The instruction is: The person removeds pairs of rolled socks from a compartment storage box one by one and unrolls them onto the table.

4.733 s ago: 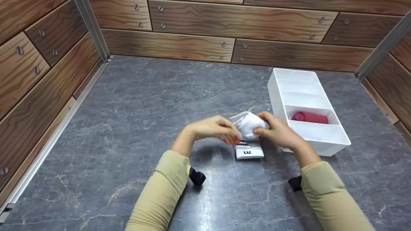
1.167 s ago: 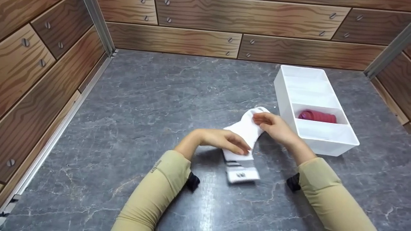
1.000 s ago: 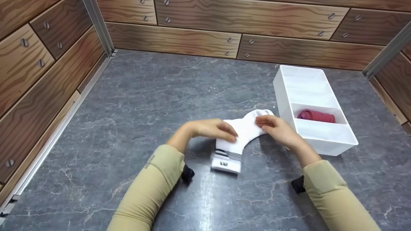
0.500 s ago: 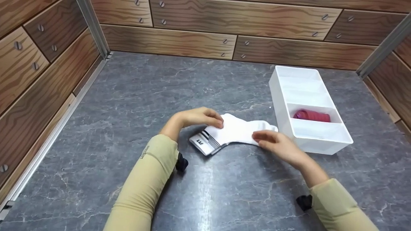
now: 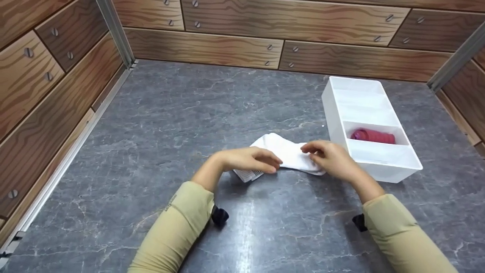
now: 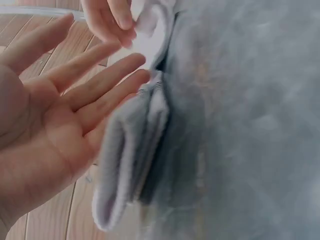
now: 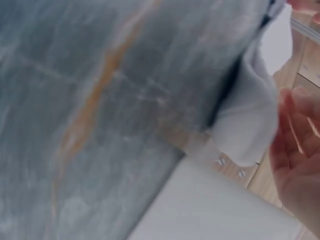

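- Reaching over the left part of the white socks (image 5: 288, 151), my left hand (image 5: 248, 159) had its fingers extended and loosely spread, gripping nothing; I could not tell whether their tips touched the fabric.
- Partly under that hand, at the near left, showed the striped cuff (image 5: 247, 175), fine dark bands on thick, soft-looking knit, its edges layered.
- Beneath everything spread the table (image 5: 170, 113), grey, smooth and glossy, with pale, marble-like veins.
- Rightward, the socks bent like a shallow elbow: from the cuff to a rounded bend on the far side, then along to the toe end at the right. I judged this the relation that counted most: their long axis ran mostly left to right between my hands, the cuff nearer my left, the toe end nearer my right.
- Arched over that toe end, my right hand (image 5: 331, 157) had its fingers gently bent, with no pinch to be seen; contact with the cloth was unclear.
- Just right of it stood the white box (image 5: 382, 172), rectangular, plastic-looking and divided, its long sides running near to far. A red roll (image 5: 373, 136), tight and cylindrical, lay in the second compartment from the near end.
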